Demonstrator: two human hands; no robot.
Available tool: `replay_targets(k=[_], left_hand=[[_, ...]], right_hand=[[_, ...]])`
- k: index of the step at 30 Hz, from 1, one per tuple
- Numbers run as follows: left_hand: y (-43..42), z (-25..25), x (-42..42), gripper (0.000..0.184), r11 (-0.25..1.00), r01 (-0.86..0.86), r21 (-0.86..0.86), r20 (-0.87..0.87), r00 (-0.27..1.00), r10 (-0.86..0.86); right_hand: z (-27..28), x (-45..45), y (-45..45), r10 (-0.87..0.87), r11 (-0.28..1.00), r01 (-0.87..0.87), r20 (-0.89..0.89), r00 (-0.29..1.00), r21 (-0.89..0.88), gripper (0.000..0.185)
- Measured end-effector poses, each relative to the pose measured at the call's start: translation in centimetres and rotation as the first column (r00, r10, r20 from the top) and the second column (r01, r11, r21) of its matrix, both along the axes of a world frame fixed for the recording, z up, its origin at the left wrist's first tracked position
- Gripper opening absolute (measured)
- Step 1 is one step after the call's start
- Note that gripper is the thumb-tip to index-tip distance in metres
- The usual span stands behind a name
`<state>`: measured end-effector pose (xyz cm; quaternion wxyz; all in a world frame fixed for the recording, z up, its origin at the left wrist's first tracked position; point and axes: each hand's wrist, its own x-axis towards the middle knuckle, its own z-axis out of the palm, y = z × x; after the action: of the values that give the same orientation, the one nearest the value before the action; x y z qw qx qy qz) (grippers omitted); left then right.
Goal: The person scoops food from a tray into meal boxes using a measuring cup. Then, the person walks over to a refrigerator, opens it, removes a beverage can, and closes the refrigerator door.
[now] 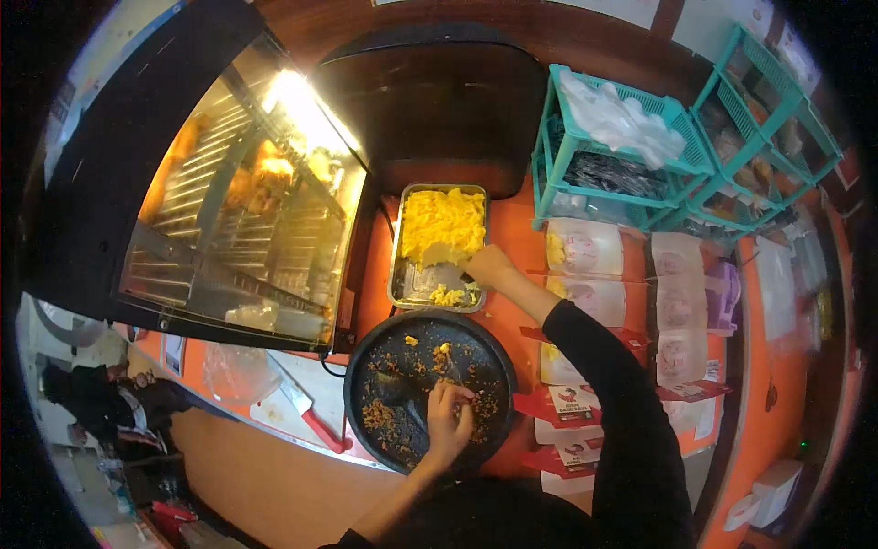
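My right hand (491,266) grips the handle end of a scoop (441,254), whose head lies in the yellow shredded food. That food (444,220) fills the upper part of a metal tray (395,274), with a few bits at the lower end. Below the tray, my left hand (450,423) is over a round black pan (361,352), fingers curled together; what they hold, if anything, is too small to make out. Brown crumbs (380,416) and a few yellow bits are scattered in the pan.
At left stands a lit glass warming cabinet (247,201). A red-handled knife (320,428) lies on a white board (274,412). Open paper boxes (585,302) line the right, below teal baskets (640,183). Another person (119,403) is at far left.
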<state>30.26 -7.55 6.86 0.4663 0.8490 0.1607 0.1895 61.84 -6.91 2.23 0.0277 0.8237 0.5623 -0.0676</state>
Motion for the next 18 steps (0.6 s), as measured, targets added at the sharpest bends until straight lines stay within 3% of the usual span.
replay_targets(k=[3, 6, 8, 9, 10, 12, 13, 14, 16, 18], left_hand=[[0.1, 0.1, -0.1, 0.017, 0.999, -0.024, -0.031, -0.007, 1.000, 0.024], [0.1, 0.0, 0.0, 0.016, 1.000, -0.021, -0.016, 0.007, 1.000, 0.021], [0.0, -0.1, -0.2, 0.017, 1.000, -0.024, -0.018, 0.010, 1.000, 0.024], [0.0, -0.1, -0.4, 0.018, 1.000, -0.021, -0.016, 0.013, 1.000, 0.021], [-0.1, -0.1, -0.5, 0.018, 1.000, -0.017, -0.015, 0.016, 1.000, 0.017], [-0.3, -0.3, -0.7, 0.019, 0.999, -0.015, -0.032, 0.002, 1.000, 0.015], [-0.4, -0.4, -0.7, 0.020, 0.999, -0.013, -0.049, -0.009, 1.000, 0.012], [-0.5, -0.2, -0.6, 0.020, 0.999, -0.014, -0.051, -0.008, 1.000, 0.013], [-0.7, 0.2, -0.3, 0.019, 1.000, 0.000, -0.001, -0.025, 1.000, 0.000], [-0.8, -0.3, 0.4, 0.019, 0.999, 0.033, -0.028, -0.013, 0.999, -0.033]], right_hand=[[0.4, -1.8, -0.6, 0.108, 0.993, -0.105, 0.074, 0.991, -0.047, 0.026], [1.4, -3.9, -0.2, 0.097, 0.991, -0.098, -0.018, 0.995, -0.092, 0.022], [2.9, -4.2, -0.2, -0.071, 0.974, 0.005, -0.282, 0.957, -0.229, 0.023], [4.6, -3.6, -0.5, -0.051, 0.966, -0.036, -0.324, 0.945, -0.256, 0.025], [2.2, -1.9, -0.7, -0.048, 0.966, -0.039, -0.324, 0.945, -0.257, 0.025], [-4.8, 1.7, -0.9, 0.049, 0.996, -0.003, -0.527, 0.848, 0.089, 0.026], [-3.3, 1.5, -1.3, 0.049, 0.996, -0.003, -0.526, 0.849, 0.088, 0.026], [-0.4, 1.1, -1.9, -0.086, 0.977, 0.203, -0.744, 0.663, 0.068, 0.026], [0.8, 1.2, -2.4, -0.182, 0.921, 0.390, -0.898, 0.400, -0.013, 0.026], [0.7, 2.1, -2.4, -0.226, 0.906, 0.423, -0.876, 0.426, -0.028, 0.027]])
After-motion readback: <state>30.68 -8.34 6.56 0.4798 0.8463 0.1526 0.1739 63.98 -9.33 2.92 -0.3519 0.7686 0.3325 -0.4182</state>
